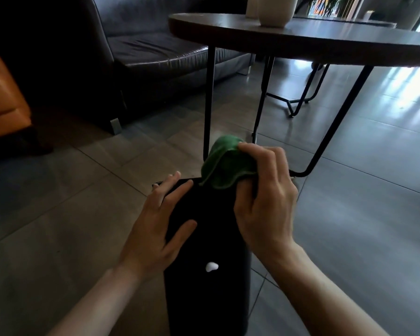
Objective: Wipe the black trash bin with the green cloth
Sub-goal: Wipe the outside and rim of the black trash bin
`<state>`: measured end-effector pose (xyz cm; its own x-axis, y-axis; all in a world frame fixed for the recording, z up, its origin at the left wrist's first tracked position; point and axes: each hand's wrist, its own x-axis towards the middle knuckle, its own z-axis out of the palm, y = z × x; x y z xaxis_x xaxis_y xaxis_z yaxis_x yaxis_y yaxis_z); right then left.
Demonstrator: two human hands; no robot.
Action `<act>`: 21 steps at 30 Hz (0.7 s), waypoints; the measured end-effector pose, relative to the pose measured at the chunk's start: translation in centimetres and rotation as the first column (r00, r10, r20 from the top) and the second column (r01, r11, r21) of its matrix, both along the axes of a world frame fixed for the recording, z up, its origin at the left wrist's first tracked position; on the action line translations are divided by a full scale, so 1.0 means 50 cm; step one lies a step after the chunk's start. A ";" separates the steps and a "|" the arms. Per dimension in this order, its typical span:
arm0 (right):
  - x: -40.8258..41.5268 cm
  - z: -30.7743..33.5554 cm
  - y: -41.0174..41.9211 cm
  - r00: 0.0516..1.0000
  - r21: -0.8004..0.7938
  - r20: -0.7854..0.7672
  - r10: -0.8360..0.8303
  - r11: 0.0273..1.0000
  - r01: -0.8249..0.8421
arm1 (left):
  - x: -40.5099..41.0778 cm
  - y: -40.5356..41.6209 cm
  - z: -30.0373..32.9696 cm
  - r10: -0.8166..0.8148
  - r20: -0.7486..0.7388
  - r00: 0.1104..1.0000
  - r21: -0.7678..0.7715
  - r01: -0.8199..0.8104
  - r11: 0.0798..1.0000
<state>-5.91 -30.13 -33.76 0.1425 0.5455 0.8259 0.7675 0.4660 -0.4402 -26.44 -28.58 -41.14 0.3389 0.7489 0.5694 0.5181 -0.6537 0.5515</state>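
Bin: the black trash bin (209,241) is tall and matte, nearly featureless in the dim light, with one small white mark on the face below both hands; it stands on the grey tiled floor (58,234).
Cloth: the green cloth (224,163) is bunched, a folded edge drooping from the fist onto the bin's far top edge.
Right hand: the right hand (264,202) is curled tight around the cloth, pressing it on the bin's upper right.
Left hand: the left hand (155,229) lies flat with fingers spread on the bin's left side, holding nothing, level with the cloth hand.
Beyond the hands: a round table (301,42) on thin black legs.
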 end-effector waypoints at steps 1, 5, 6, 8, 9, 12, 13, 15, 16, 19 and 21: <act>0.008 -0.017 -0.009 0.999 0.022 0.015 0.049 0.999 -0.050 | -0.004 0.007 -0.002 -0.007 0.006 1.000 -0.012 0.007 1.000; -0.001 -0.146 -0.066 0.946 -0.143 0.222 0.238 0.967 -0.210 | -0.014 0.036 0.000 -0.020 -0.022 1.000 -0.042 0.019 0.999; -0.004 -0.177 -0.078 0.928 -0.172 0.284 0.242 0.965 -0.199 | -0.016 0.044 0.003 -0.017 -0.040 0.999 -0.050 0.015 0.999; -0.002 -0.221 -0.095 0.890 -0.192 0.378 0.254 0.962 -0.193 | -0.021 0.058 0.008 -0.016 -0.065 0.998 -0.079 0.011 0.997; 0.000 -0.237 -0.101 0.860 -0.198 0.433 0.269 0.959 -0.201 | -0.024 0.063 0.011 -0.018 -0.073 0.997 -0.092 0.011 0.996; -0.002 -0.284 -0.124 0.722 -0.209 0.623 0.300 0.954 -0.217 | -0.026 0.070 0.015 -0.025 -0.091 0.996 -0.114 0.015 0.993; -0.005 -0.299 -0.133 0.680 -0.220 0.664 0.312 0.950 -0.220 | -0.026 0.070 0.015 -0.028 -0.096 0.995 -0.114 0.017 0.993; -0.009 -0.324 -0.148 0.614 -0.229 0.722 0.319 0.948 -0.223 | -0.024 0.067 0.017 -0.038 -0.100 0.994 -0.118 0.026 0.993; -0.005 -0.330 -0.152 0.583 -0.223 0.750 0.313 0.949 -0.222 | -0.021 0.066 0.018 -0.045 -0.101 0.994 -0.124 0.032 0.992; 0.022 -0.314 -0.134 0.564 -0.217 0.774 0.289 0.957 -0.193 | -0.015 0.062 0.023 -0.056 -0.109 0.992 -0.129 0.042 0.991; 0.031 -0.287 -0.110 0.623 -0.232 0.729 0.283 0.959 -0.165 | -0.016 0.063 0.028 -0.048 -0.115 0.992 -0.131 0.032 0.991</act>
